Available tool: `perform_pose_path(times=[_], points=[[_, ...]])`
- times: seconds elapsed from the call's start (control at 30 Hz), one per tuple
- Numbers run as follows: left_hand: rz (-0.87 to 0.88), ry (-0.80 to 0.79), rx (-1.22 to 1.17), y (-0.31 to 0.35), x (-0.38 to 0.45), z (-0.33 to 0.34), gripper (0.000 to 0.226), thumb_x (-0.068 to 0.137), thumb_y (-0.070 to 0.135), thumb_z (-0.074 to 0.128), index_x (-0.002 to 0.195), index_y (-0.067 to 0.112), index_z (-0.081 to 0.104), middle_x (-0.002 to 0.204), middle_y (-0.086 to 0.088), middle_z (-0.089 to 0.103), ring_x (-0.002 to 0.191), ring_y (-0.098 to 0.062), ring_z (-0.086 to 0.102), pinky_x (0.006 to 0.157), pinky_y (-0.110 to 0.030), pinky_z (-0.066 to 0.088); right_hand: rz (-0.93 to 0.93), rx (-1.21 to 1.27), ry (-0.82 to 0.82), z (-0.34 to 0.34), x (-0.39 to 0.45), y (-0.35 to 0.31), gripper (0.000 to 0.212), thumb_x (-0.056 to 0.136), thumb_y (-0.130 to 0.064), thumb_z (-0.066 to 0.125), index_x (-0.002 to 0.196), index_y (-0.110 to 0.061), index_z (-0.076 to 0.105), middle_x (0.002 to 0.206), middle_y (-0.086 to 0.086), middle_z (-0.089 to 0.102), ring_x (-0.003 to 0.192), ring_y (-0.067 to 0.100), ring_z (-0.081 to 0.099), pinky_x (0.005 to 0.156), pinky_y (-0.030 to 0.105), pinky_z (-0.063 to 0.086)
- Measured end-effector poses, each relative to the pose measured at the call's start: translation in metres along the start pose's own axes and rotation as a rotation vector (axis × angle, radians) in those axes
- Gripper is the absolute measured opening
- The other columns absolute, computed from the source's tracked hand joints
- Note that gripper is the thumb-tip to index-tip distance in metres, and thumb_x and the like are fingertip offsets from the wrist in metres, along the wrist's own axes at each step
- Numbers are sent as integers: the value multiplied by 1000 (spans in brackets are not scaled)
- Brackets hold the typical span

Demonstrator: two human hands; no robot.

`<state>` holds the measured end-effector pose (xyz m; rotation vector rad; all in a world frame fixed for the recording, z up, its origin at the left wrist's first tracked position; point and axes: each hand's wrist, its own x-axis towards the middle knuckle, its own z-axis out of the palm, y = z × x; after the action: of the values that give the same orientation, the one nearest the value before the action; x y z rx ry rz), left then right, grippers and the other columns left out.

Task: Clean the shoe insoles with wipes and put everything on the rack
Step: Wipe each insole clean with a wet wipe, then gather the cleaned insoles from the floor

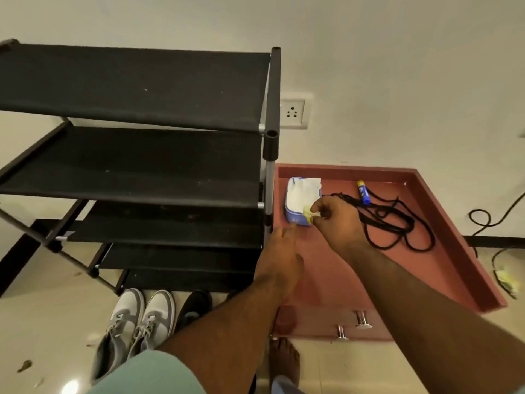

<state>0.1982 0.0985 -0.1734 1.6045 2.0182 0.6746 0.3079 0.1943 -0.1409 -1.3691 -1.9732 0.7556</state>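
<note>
A blue pack of wipes [295,216] lies on the red cabinet top [335,268], with a white wipe [302,190] sticking out of it. My right hand [336,220] pinches the pack's yellowish seal flap at the near right corner. My left hand [281,257] hovers just in front of the pack, blurred, fingers pointing at it. The black fabric shoe rack [136,155] stands to the left, its shelves bare. A pair of grey and white sneakers [136,328] and a black shoe [196,308] sit on the floor below it. No insoles show.
A coiled black cord [397,223] and a blue and yellow glue stick [363,191] lie on the cabinet top behind my right hand. A wall socket [294,112] sits beside the rack. Another cable [488,223] trails on the floor at right. My bare foot [284,362] is below.
</note>
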Motion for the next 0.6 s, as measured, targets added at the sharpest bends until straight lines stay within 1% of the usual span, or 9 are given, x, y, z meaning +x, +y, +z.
perform_pose_path(times=[0.1,0.13,0.23,0.33,0.4,0.47,0.5,0.6], points=[[38,-27,7,-1,21,16,69,97,12,53,157,21,19,160,-3,24,148,-23,22,122,-39,24,8,-48,-5,7,32,10,19,74,8,60,75,-10,65,77,1,64,79,21,63,74,27,48],[59,-35,32,-3,26,19,67,96,12,53,156,17,22,161,-6,24,150,-24,19,123,-40,21,8,-81,-16,10,41,13,19,74,8,60,75,-10,65,79,3,65,81,23,63,75,28,47],[150,-53,180,-18,40,32,57,94,12,55,147,1,38,156,-19,33,147,-33,23,121,-40,15,10,-189,-51,25,68,27,17,77,5,57,81,-8,67,90,10,67,87,28,62,76,30,46],[181,-12,250,-30,42,39,51,95,15,55,143,1,44,153,-17,38,145,-32,28,120,-39,14,-45,-340,-123,40,84,36,24,80,5,51,92,-8,68,105,16,63,96,35,58,79,32,43],[175,-2,265,-32,44,44,53,97,17,50,147,2,40,156,-15,34,147,-30,24,122,-37,11,-65,-421,-177,48,91,40,31,81,7,48,102,-6,67,113,18,59,102,37,55,83,33,41],[121,-26,271,-33,44,47,58,102,22,42,155,9,23,163,-9,20,152,-24,11,123,-33,1,-64,-439,-227,53,93,41,38,80,7,46,109,-7,66,119,16,58,107,34,54,88,31,40],[105,-35,279,-33,44,48,59,103,21,40,157,13,19,164,-6,17,152,-22,9,122,-32,-1,-49,-439,-246,54,92,42,40,80,7,46,111,-8,66,122,14,59,110,32,54,91,30,39],[117,-20,274,-33,41,49,55,102,17,42,155,13,28,161,-6,27,150,-22,17,124,-33,8,2,-405,-240,52,86,44,42,80,7,47,114,-8,66,126,12,60,116,29,53,95,27,37]])
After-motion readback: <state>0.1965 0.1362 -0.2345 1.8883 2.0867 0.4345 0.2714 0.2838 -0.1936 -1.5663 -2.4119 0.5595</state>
